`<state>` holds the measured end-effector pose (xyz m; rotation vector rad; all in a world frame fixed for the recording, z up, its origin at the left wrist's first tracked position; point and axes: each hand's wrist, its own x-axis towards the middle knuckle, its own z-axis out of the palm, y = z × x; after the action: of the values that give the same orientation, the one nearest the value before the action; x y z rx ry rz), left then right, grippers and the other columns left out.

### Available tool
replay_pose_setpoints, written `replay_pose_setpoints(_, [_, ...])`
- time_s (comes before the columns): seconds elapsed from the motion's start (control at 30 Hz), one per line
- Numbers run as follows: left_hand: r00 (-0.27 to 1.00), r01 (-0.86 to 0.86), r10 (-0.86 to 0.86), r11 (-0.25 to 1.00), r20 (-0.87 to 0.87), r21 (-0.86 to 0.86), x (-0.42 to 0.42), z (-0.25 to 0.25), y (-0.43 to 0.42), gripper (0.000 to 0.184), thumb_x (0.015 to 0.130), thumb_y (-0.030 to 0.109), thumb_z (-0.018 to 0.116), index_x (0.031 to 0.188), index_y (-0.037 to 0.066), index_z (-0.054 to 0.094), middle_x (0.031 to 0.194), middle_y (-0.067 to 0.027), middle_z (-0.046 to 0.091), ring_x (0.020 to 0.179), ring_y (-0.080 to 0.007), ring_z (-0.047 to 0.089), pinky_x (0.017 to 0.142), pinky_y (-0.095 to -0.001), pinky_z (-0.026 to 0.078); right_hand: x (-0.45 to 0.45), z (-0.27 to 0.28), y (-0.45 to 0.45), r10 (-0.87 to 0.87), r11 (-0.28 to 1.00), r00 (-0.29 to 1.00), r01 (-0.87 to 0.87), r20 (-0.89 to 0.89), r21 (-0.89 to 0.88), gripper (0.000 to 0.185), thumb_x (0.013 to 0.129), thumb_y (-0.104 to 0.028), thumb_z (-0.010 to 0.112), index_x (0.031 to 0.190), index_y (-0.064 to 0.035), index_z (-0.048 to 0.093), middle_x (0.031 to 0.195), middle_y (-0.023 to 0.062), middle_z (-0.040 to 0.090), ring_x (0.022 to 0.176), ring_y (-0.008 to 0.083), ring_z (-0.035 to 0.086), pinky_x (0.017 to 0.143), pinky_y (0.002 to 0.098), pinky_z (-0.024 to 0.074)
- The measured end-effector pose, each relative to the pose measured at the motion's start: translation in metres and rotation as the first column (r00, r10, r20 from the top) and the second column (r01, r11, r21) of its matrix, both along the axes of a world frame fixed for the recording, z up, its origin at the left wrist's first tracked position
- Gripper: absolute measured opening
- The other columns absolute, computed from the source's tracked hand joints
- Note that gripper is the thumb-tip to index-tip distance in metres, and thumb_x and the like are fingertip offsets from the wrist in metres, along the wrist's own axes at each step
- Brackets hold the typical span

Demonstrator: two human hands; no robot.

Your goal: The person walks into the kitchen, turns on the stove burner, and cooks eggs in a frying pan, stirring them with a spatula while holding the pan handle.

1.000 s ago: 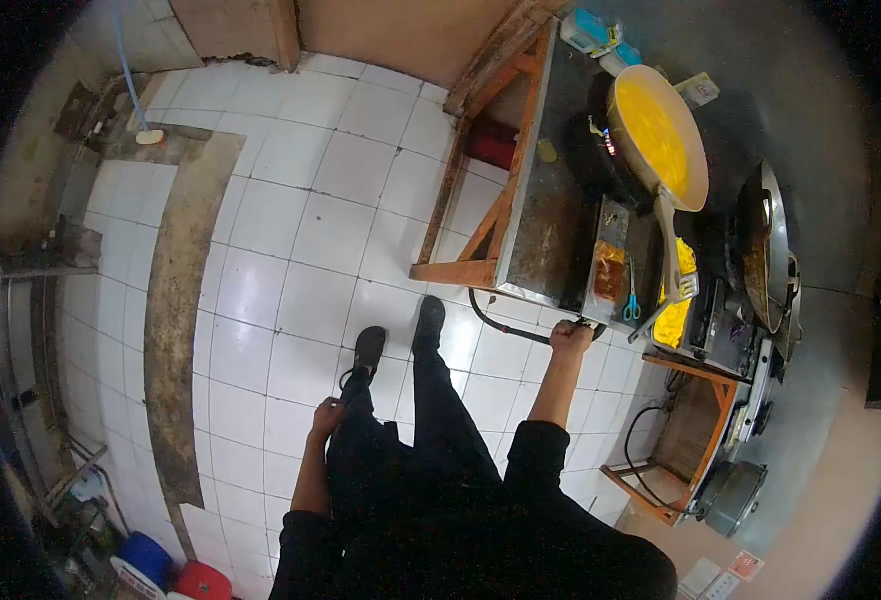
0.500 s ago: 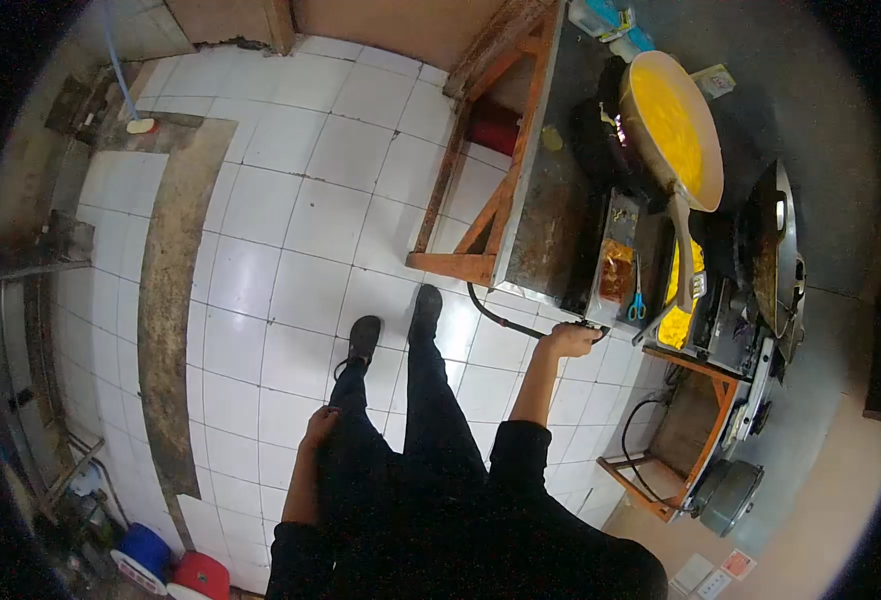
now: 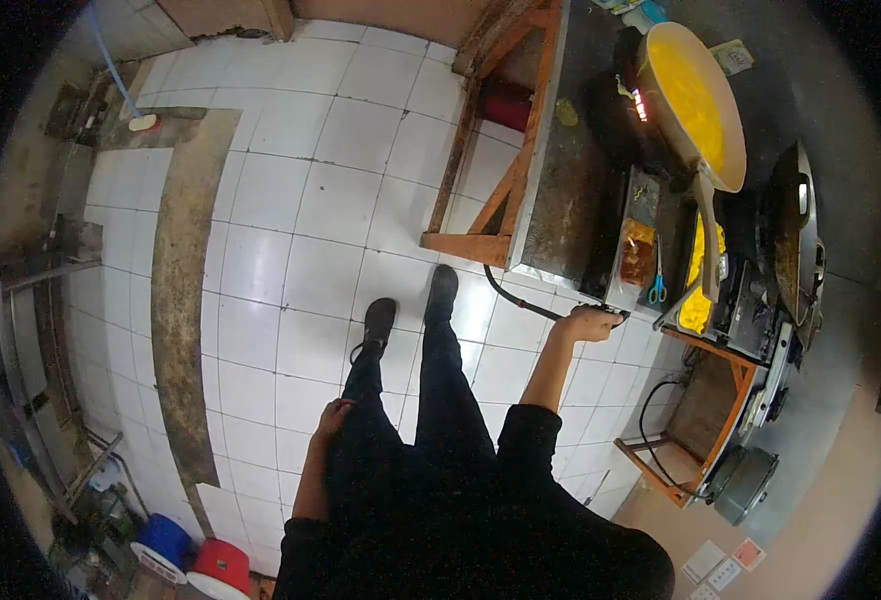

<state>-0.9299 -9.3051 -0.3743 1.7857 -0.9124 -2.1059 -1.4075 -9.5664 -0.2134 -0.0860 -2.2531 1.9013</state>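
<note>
My right hand (image 3: 592,323) is closed around a dark knob at the front edge of the stove (image 3: 615,290), which is partly covered by my fingers. A black hose (image 3: 520,302) runs up close to that hand. On the burner sits a pale frying pan (image 3: 695,95) with a layer of yellow, egg-like mixture in it, its handle (image 3: 708,240) pointing towards me. An orange glow shows beside the pan. My left hand (image 3: 334,416) hangs against my thigh with its fingers curled, and nothing shows in it.
Blue-handled scissors (image 3: 657,285) and a packet of brown stuff (image 3: 636,258) lie on the stove. Beside them is a tray of yellow food (image 3: 698,300). A dark wok (image 3: 792,240) stands further right, a lidded pot (image 3: 742,485) lower down. Buckets (image 3: 222,568) stand at lower left.
The whole view has shifted slightly, so the stove and pan appear further right and higher. My right hand stays at the knob; an orange glow beside the pan is clearer now.
</note>
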Motion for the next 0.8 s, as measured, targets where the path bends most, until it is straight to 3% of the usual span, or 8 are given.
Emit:
replay_pose_setpoints(0.3, [0.999, 0.018, -0.018, 1.0, 0.031, -0.002, -0.007, 0.021, -0.013, 0.023, 0.086, 0.017, 0.048, 0.098, 0.0, 0.059, 0.093, -0.0104, 0.061, 0.089, -0.0187, 0.056, 0.082, -0.0298, 0.043, 0.003, 0.003, 0.003, 0.037, 0.995, 0.998, -0.042, 0.059, 0.086, 0.062, 0.093, -0.04, 0.028, 0.057, 0.0086, 0.042, 0.053, 0.0092, 0.043, 0.05, 0.02, 0.037, 0.045, 0.0372, 0.0337])
replay_pose_setpoints(0.53, [0.988, 0.123, -0.116, 0.99, 0.104, -0.062, -0.007, 0.017, -0.012, 0.028, 0.083, 0.022, 0.051, 0.098, -0.001, 0.06, 0.091, -0.0126, 0.062, 0.089, -0.0201, 0.057, 0.08, -0.0315, 0.044, 0.009, 0.007, 0.003, 0.015, 1.0, 0.996, -0.016, 0.083, 0.011, 0.06, 0.093, -0.042, 0.026, 0.059, 0.005, 0.04, 0.052, 0.0062, 0.039, 0.048, 0.0192, 0.033, 0.043, 0.036, 0.0306])
replay_pose_setpoints(0.6, [0.978, 0.158, -0.148, 0.985, 0.144, -0.061, 0.001, -0.024, 0.007, 0.032, 0.081, 0.025, 0.054, 0.096, -0.003, 0.06, 0.09, -0.0151, 0.063, 0.086, -0.0219, 0.058, 0.075, -0.0331, 0.045, 0.006, 0.005, 0.017, 0.102, 0.952, 0.993, -0.079, -0.063, 0.295, 0.054, 0.093, -0.043, 0.027, 0.062, 0.0001, 0.039, 0.053, 0.0039, 0.036, 0.049, 0.0167, 0.034, 0.045, 0.0321, 0.0306])
replay_pose_setpoints(0.63, [0.989, 0.129, -0.124, 0.99, 0.082, -0.06, 0.0, -0.015, 0.001, 0.033, 0.081, 0.026, 0.054, 0.094, -0.003, 0.06, 0.089, -0.0159, 0.063, 0.084, -0.0231, 0.058, 0.073, -0.0342, 0.046, 0.004, 0.011, 0.04, 0.292, 0.946, 0.886, -0.324, 0.36, 0.028, 0.052, 0.093, -0.043, 0.028, 0.065, -0.0006, 0.04, 0.059, 0.0036, 0.041, 0.054, 0.0166, 0.04, 0.05, 0.0319, 0.0345])
replay_pose_setpoints(0.7, [0.9, 0.411, -0.37, 0.896, 0.23, -0.169, -0.003, -0.02, -0.011, 0.034, 0.082, 0.028, 0.054, 0.095, -0.003, 0.06, 0.083, -0.0153, 0.063, 0.081, -0.0238, 0.059, 0.072, -0.0342, 0.046, 0.014, 0.045, 0.075, 0.316, 0.878, 0.937, -0.348, 0.147, 0.329, 0.042, 0.092, -0.038, 0.035, 0.075, -0.0003, 0.044, 0.065, 0.0079, 0.048, 0.059, 0.0198, 0.046, 0.054, 0.0341, 0.0378])
replay_pose_setpoints(0.73, [0.96, 0.281, -0.281, 0.958, 0.009, -0.062, 0.005, -0.041, -0.005, 0.033, 0.082, 0.028, 0.054, 0.096, -0.002, 0.059, 0.081, -0.0152, 0.062, 0.079, -0.0243, 0.059, 0.071, -0.035, 0.047, 0.015, 0.078, 0.081, 0.346, 0.804, 0.938, -0.281, -0.027, 0.524, 0.038, 0.091, -0.036, 0.039, 0.079, -0.0005, 0.045, 0.068, 0.0101, 0.051, 0.059, 0.0215, 0.047, 0.055, 0.0351, 0.0387])
replay_pose_setpoints(0.77, [0.871, 0.488, -0.468, 0.797, 0.148, -0.354, 0.003, -0.037, -0.014, 0.033, 0.082, 0.028, 0.055, 0.095, -0.001, 0.059, 0.081, -0.0132, 0.062, 0.076, -0.0217, 0.059, 0.069, -0.034, 0.047, -0.003, 0.101, 0.081, 0.33, 0.811, 0.931, -0.195, -0.157, 0.551, 0.031, 0.087, -0.032, 0.046, 0.08, -0.002, 0.046, 0.067, 0.0096, 0.05, 0.059, 0.0214, 0.047, 0.056, 0.0345, 0.0392])
replay_pose_setpoints(0.8, [0.771, 0.603, -0.559, 0.486, 0.305, -0.633, -0.002, -0.027, -0.027, 0.034, 0.083, 0.029, 0.054, 0.095, -0.002, 0.06, 0.078, -0.012, 0.061, 0.073, -0.0194, 0.058, 0.066, -0.0336, 0.047, -0.029, 0.12, 0.085, 0.314, 0.815, 0.907, -0.107, -0.279, 0.57, 0.025, 0.084, -0.027, 0.053, 0.082, -0.0034, 0.047, 0.067, 0.009, 0.05, 0.059, 0.0213, 0.046, 0.057, 0.0338, 0.0398])
